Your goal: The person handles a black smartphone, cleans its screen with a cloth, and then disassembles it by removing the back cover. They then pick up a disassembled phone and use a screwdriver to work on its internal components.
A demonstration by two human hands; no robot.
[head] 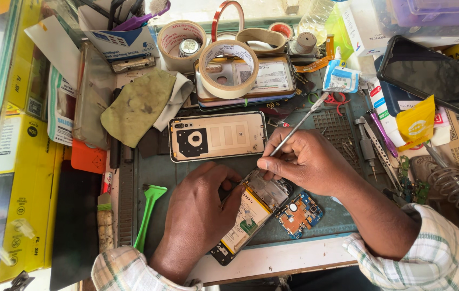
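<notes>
From above, a cluttered repair bench (165,170) with a dark grey mat. The opened phone (251,213) lies at its front edge. The left hand (197,215) grips the phone's left side, fingers curled on it. The right hand (305,161) pinches a thin metal tool (297,128) over the phone's top. A circuit board (299,213) lies just right of the phone, its back cover (217,136) behind, tape rolls (228,69) further back.

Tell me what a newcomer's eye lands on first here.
At centre, the opened phone lies on the mat, steadied by the left hand while the right hand works a thin metal tool into its top. Just above lies the removed back cover; a blue circuit board sits right of the phone.
</notes>
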